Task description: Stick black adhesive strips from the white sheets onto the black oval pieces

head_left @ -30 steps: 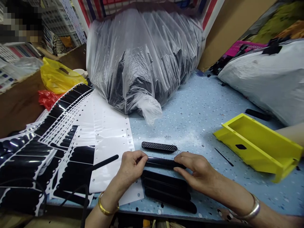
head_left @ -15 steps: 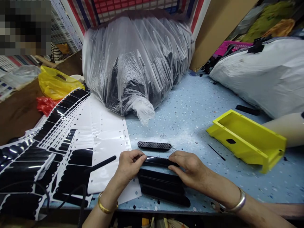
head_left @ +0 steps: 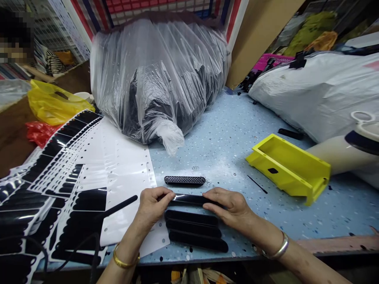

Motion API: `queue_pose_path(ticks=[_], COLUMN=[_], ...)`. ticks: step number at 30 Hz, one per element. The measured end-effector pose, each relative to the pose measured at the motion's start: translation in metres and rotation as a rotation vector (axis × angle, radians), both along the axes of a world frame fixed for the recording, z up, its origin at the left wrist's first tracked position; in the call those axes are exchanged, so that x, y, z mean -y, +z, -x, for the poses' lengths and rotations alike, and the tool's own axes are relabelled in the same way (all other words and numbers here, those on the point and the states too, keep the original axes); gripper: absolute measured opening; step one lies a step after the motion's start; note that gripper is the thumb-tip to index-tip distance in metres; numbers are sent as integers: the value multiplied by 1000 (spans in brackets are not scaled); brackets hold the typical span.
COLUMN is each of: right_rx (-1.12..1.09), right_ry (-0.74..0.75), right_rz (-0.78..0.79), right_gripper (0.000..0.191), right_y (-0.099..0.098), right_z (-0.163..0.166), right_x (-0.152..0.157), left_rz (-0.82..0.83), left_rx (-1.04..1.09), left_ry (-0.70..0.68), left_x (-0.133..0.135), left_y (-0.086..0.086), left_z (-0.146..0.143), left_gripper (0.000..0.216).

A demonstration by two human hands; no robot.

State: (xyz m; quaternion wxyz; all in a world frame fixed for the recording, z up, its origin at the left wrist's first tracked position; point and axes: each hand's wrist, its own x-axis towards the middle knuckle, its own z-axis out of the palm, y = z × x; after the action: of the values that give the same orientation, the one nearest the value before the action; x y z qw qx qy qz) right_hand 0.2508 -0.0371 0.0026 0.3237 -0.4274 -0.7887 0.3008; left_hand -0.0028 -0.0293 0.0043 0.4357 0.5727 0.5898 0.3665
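A glossy black strip with rounded ends point(head_left: 188, 200) lies crosswise between my hands. My left hand point(head_left: 154, 203) pinches its left end between thumb and fingers. At the other end, the fingers and thumb of my right hand point(head_left: 226, 203) close around it and hide the tip. Just beyond it rests a black oblong piece with a lattice face point(head_left: 185, 180). Nearer to me, several similar black pieces point(head_left: 192, 228) lie side by side on the blue speckled table point(head_left: 213, 157). A thin black strip point(head_left: 121, 206) lies slanted to the left of my left hand.
White sheets with black rounded stickers point(head_left: 85, 213) cover the left side. A clear bag of black items point(head_left: 160, 79) stands at the back. On the right are a yellow bin point(head_left: 291, 169), a thin black stick point(head_left: 257, 184) and a white sack point(head_left: 319, 90). A person shows at upper left.
The view has turned slightly right, so everything sits further left in the picture. Both hands keep their hold on the glossy black strip.
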Motion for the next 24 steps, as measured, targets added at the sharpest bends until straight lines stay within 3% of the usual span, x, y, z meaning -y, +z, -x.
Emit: queue_pose_path(ticks=[16, 24], right_rx=[-24, -117], right_ry=[24, -30], right_rz=[62, 262], right_gripper=[19, 13], right_y=[2, 3], right_z=[-3, -3], right_x=[-2, -12], left_rz=[1, -27], left_rx=[-4, -31], left_ry=[-13, -54], left_x=[-1, 0], left_y=[-4, 0], left_z=[2, 3], left_gripper=[22, 21])
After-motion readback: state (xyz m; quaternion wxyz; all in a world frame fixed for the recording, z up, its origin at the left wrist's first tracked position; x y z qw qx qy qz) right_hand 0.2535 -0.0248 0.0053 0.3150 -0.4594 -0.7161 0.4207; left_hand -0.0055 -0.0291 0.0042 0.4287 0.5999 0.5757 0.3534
